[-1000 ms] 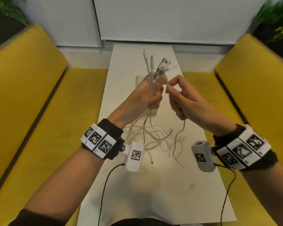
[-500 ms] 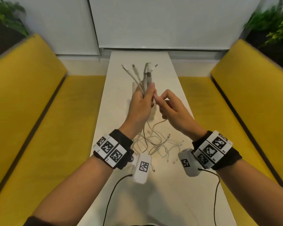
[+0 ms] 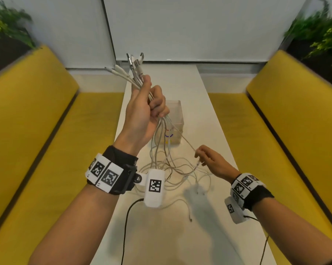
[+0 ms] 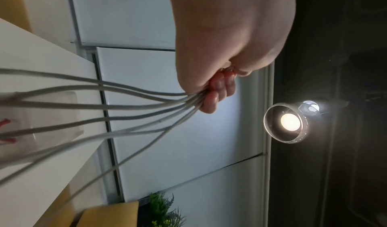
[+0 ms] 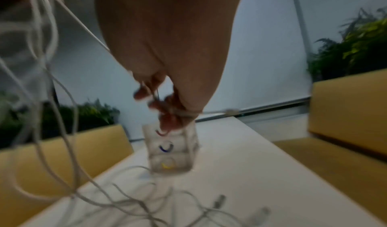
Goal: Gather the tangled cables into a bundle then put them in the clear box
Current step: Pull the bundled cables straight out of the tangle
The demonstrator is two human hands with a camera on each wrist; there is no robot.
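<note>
My left hand (image 3: 146, 113) is raised above the white table (image 3: 209, 115) and grips a bunch of white cables (image 3: 136, 73), their plugs fanning out above the fist. In the left wrist view the cables (image 4: 130, 104) run out from under the curled fingers (image 4: 213, 101). Their loose lengths (image 3: 172, 169) hang down and lie tangled on the table. My right hand (image 3: 201, 157), low and to the right, pinches one thin cable pulled taut from the bunch. The clear box (image 3: 175, 119) stands upright behind the left hand; in the right wrist view the box (image 5: 171, 152) shows coloured marks.
Yellow bench seats (image 3: 46, 131) flank the narrow table on both sides. A white wall (image 3: 180, 25) closes the far end, with green plants (image 3: 321, 35) in the back corners. A black wire (image 3: 126, 226) from the wrist camera hangs over the near table.
My left hand has lifted the bunch higher and leftward. My right hand left the bunch and dropped down to the right, drawing one cable out taut. The box is now uncovered.
</note>
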